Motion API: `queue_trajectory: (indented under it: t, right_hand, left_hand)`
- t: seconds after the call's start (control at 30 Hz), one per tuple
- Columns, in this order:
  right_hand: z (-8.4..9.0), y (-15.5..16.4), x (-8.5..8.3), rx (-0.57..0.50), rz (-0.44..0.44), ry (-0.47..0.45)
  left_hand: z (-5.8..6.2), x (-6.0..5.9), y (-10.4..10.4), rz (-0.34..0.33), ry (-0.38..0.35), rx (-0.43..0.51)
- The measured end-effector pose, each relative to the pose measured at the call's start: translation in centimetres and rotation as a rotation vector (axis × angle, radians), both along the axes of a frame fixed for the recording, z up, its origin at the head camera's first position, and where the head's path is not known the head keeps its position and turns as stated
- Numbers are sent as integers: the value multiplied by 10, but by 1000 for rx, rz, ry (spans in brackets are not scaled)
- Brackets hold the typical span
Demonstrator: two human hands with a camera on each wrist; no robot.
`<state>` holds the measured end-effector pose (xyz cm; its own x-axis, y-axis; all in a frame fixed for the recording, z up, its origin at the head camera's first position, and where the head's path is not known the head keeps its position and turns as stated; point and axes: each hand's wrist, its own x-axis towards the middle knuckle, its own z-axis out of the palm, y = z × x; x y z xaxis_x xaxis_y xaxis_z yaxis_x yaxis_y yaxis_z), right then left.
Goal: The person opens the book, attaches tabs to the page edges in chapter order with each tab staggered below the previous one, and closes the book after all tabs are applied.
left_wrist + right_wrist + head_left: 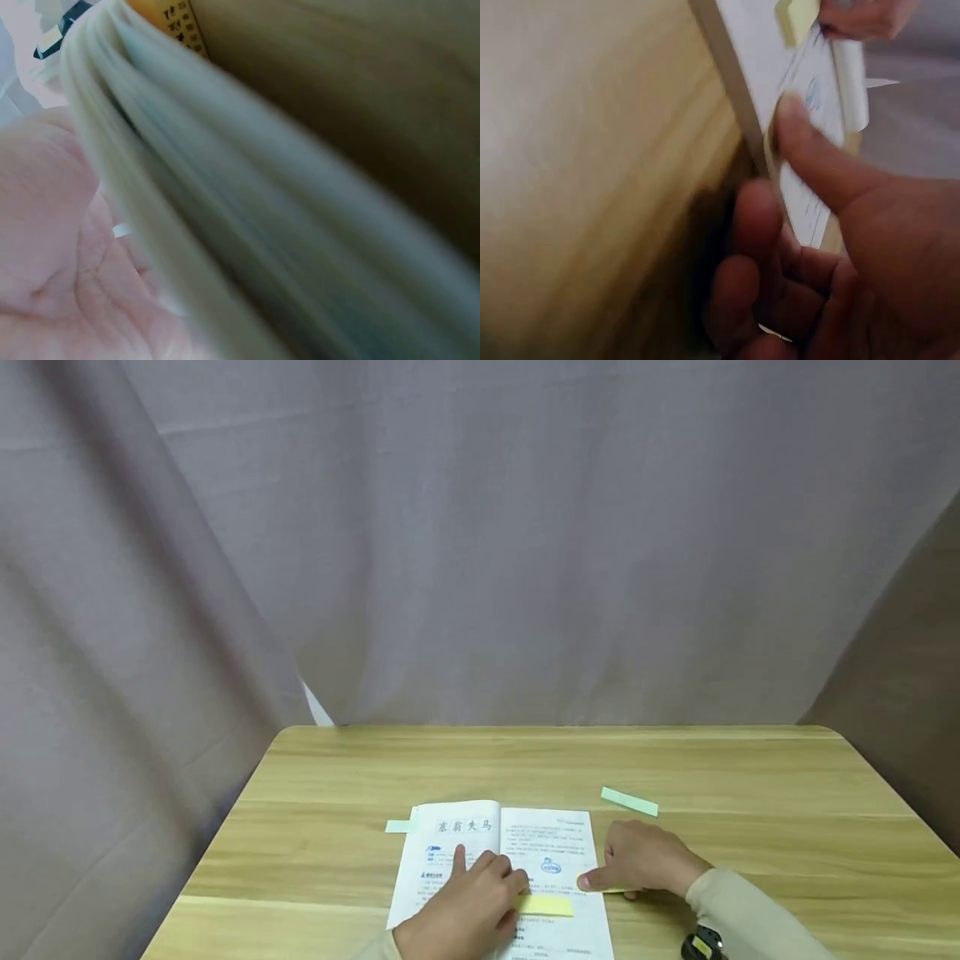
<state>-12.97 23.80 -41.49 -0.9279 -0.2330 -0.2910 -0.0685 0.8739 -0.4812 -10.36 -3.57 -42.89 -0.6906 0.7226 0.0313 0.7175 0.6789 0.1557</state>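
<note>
The right hand [643,860] is pinching the right edge of the open white paper book [501,877] near the table's front edge, while the left hand [468,910] is pressing flat on it, so the thin page may be creasing or slipping free.

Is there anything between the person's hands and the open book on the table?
Nothing visible. The left hand rests flat on the open book, beside a yellow sticky note. The right hand already pinches the book's right edge, thumb on top of the page.

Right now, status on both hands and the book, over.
Left hand presses flat on the open white printed book. Right hand pinches its right page edge. Yellow sticky note on page; nothing blocking.
</note>
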Motion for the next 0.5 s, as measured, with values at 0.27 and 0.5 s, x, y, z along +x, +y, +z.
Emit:
queue_trajectory:
  t: [0.27,0.5]
  right_hand:
    - [-1,-2,-6,53,4,-44]
    - [5,18,-11,-138,105,-171]
  left_hand:
    - [-3,3,-2,-14,8,0]
    - [-2,1,-2,-2,11,5]
